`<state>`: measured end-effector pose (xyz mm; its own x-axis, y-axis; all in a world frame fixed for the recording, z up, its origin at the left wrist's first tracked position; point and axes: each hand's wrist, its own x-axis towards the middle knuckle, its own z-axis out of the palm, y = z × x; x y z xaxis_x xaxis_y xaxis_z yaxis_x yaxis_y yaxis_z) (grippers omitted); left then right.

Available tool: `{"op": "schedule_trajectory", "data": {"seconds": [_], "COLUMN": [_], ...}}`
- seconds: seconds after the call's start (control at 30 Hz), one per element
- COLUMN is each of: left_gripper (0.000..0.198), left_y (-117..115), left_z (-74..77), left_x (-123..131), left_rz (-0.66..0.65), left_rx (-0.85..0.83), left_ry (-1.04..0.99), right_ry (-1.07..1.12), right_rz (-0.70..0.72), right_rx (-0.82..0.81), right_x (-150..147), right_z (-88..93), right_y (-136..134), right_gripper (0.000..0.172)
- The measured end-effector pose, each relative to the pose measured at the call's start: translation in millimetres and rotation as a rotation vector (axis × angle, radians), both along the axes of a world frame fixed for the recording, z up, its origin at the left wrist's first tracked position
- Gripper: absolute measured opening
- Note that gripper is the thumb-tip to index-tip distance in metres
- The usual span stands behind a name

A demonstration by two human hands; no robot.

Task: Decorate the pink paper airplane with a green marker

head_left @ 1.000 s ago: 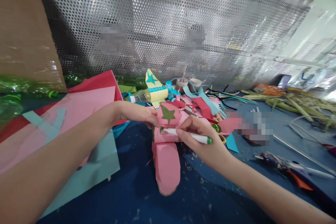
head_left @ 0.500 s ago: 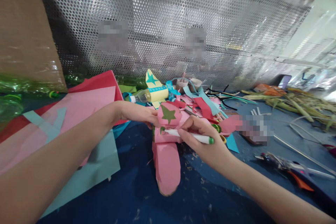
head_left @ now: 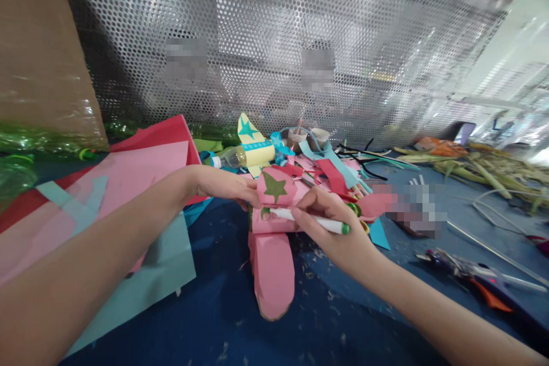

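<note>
Pink paper model point(head_left: 275, 274) on blue tabletop point(head_left: 214, 320), mid-view, between both hands. Left hand point(head_left: 227, 184): fingers clamped on the model's left end. Right hand point(head_left: 341, 245): fingers closed round white marker point(head_left: 328, 224), tip at green marks point(head_left: 265, 214) on the body, just below the green star point(head_left: 275, 185). Tip probably touching; too small to be sure. Done well, I'd judge: light pressure and short strokes, as the body is curved; left grip firm without denting the paper; fingers clear of ink that may smear; marks evenly spaced.
</note>
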<state>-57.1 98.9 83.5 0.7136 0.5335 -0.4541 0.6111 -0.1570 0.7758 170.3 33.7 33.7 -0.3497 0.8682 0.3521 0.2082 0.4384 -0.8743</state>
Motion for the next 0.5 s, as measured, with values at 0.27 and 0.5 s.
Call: {"op": "schedule_trajectory", "data": {"seconds": [0.27, 0.5], "left_gripper": [0.039, 0.045], "left_y": [-0.9, 1.6], "left_z": [2.0, -1.3], "left_x": [1.1, 0.1], "left_rz": [-0.022, -0.026], "left_rx": [0.001, -0.003], "left_ry": [-0.006, -0.007], "right_ry": [-0.005, -0.009], "right_rz": [0.003, 0.01], "right_rx": [-0.025, 0.001], "right_x": [0.8, 0.3], "right_z": [-1.1, 1.1], "right_y": [-1.0, -0.9], "right_gripper": [0.022, 0.021]}}
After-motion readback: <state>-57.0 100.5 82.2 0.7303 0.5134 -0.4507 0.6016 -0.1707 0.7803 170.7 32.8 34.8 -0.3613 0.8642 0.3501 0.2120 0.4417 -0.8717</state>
